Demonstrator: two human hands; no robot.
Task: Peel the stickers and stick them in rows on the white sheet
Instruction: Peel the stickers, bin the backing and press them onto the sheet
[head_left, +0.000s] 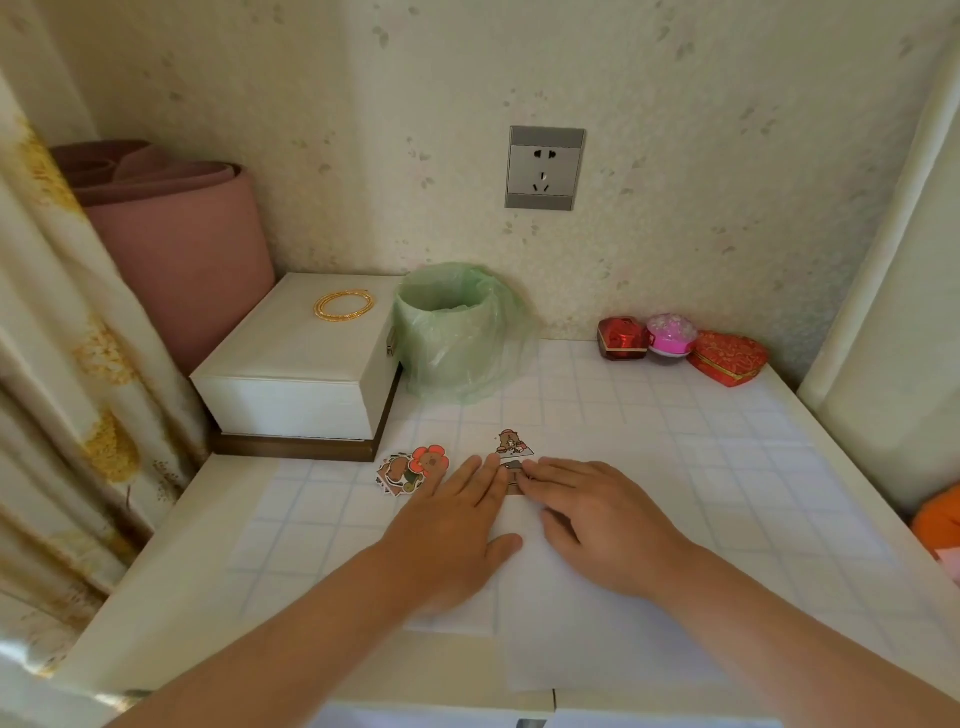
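Bare forearms (311, 623) lead to a bare left hand (452, 525) and a bare right hand (597, 519).

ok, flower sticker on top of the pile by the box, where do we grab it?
Likely its red petal edge on the right: the flower sticker lies flat atop the sticker pile and juts past it that way. Come in low from the right with a thumb-and-finger pinch grip. The left hand is nearest.

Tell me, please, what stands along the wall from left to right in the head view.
Pink rolled mat, white box, green-bagged bin, small red box, pink round box, red heart-shaped box.
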